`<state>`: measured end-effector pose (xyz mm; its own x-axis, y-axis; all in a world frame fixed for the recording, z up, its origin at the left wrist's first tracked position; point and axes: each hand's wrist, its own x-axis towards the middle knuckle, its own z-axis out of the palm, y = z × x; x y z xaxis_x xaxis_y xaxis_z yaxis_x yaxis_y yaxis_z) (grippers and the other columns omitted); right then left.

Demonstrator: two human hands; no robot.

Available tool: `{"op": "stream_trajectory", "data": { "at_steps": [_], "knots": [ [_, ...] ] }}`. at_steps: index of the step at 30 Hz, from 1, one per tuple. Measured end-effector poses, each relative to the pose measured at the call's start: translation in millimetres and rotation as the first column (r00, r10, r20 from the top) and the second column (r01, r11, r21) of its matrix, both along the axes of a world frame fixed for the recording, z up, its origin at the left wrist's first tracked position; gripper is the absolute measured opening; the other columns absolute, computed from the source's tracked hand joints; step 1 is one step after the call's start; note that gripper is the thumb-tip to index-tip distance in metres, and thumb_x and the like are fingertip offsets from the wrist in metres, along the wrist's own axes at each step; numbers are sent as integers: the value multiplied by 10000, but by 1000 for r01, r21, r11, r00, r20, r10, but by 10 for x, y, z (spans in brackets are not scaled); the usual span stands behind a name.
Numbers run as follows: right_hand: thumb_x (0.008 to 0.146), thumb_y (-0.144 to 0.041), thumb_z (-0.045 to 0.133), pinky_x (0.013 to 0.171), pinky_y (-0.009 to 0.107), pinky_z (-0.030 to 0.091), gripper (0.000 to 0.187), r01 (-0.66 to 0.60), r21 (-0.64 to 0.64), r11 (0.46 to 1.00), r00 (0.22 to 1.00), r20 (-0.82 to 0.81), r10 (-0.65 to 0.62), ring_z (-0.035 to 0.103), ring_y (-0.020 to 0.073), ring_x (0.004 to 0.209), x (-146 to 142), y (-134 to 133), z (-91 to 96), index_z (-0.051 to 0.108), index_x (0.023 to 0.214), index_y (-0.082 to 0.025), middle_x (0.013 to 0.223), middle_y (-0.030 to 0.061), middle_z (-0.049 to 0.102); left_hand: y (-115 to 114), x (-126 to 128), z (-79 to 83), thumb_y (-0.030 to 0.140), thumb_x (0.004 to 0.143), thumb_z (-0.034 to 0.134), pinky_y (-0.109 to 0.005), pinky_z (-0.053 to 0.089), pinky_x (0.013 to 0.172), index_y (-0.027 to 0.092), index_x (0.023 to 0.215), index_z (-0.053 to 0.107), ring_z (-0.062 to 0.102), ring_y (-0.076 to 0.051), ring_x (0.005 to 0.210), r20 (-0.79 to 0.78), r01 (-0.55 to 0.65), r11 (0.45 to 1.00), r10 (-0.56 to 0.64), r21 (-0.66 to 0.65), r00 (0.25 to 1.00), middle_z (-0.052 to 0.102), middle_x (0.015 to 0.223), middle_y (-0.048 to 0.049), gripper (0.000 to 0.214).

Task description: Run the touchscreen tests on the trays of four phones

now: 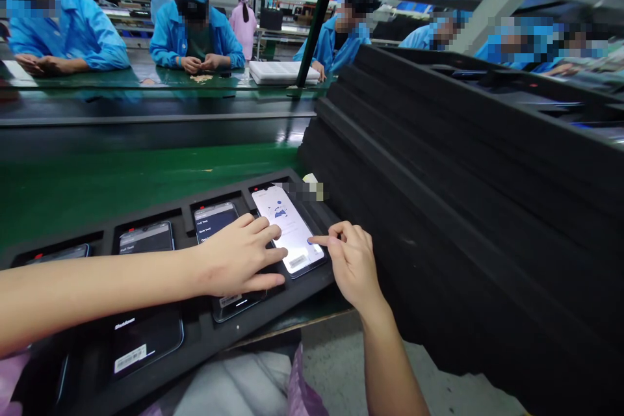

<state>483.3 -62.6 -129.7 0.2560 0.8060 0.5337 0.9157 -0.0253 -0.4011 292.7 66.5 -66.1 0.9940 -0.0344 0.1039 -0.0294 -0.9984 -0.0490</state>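
A smartphone with a lit white screen (pixel 298 250) lies in the right-end slot of a black foam tray (pixel 287 305). The stretched index finger of my right hand (pixel 353 266) touches the lower right of that screen, while its other fingers are curled, holding nothing. Across the left edge of the same phone spreads my left hand (pixel 244 253), open and palm down. Beneath it is a second phone (pixel 214 214), with a dark menu partly covered. My left forearm crosses a third phone (pixel 151 338) bearing a white label and the word "Shutdown". Another phone (pixel 73 252) at the far left is mostly hidden.
A tall stack of black foam trays (pixel 439 208) rises close on the right, with phones in its top tray. The green bench (pixel 146 175) extends behind the tray. Across the line sit several co-workers in blue, near a white stack (pixel 277 73) on their bench.
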Motion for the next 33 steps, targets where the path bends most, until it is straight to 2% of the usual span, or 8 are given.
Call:
{"op": "stream_trajectory", "data": {
  "at_steps": [16, 20, 25, 28, 33],
  "knots": [
    [950, -272, 247, 780, 356, 343, 470, 20, -35, 999, 999, -26, -20, 461, 157, 750, -13, -12, 19, 716, 951, -277, 800, 29, 503, 75, -10, -24, 463, 903, 373, -341, 310, 694, 230, 1062, 608, 491, -213, 850, -6, -16, 1000, 16, -5, 1000, 583, 1004, -72, 368],
    [954, -315, 238, 858, 396, 347, 447, 66, -151, 986, 998, 11, -65, 480, 186, 862, -3, 10, 65, 668, 1071, -276, 903, 51, 528, 71, -20, -28, 457, 904, 372, -341, 310, 700, 228, 1054, 608, 491, -215, 850, -3, -15, 1000, 15, -5, 1000, 580, 1011, -75, 361],
    [953, -350, 258, 978, 468, 296, 408, 24, -289, 957, 998, 70, -4, 439, 225, 1054, 26, 151, 170, 588, 1190, -312, 1091, 81, 493, 67, -25, -7, 455, 904, 375, -339, 305, 694, 229, 1060, 609, 489, -211, 844, -2, -15, 1000, 15, 2, 1000, 581, 1006, -74, 360],
    [952, -347, 265, 999, 494, 288, 402, 18, -309, 951, 995, 101, 14, 387, 251, 1160, 33, 244, 169, 604, 1165, -305, 1197, 102, 447, 61, -26, 3, 455, 905, 375, -338, 305, 691, 236, 1065, 613, 487, -207, 836, 3, -11, 1000, 11, 7, 1000, 581, 1001, -73, 360],
    [944, -354, 296, 976, 507, 310, 387, 46, -249, 967, 992, 124, -16, 397, 265, 1127, 19, 277, 115, 631, 1126, -291, 1195, 108, 451, 66, -38, -3, 461, 905, 367, -347, 310, 703, 239, 1083, 611, 492, -218, 843, 4, -22, 1000, 22, 9, 1000, 583, 1018, -80, 375]
  ]
}}
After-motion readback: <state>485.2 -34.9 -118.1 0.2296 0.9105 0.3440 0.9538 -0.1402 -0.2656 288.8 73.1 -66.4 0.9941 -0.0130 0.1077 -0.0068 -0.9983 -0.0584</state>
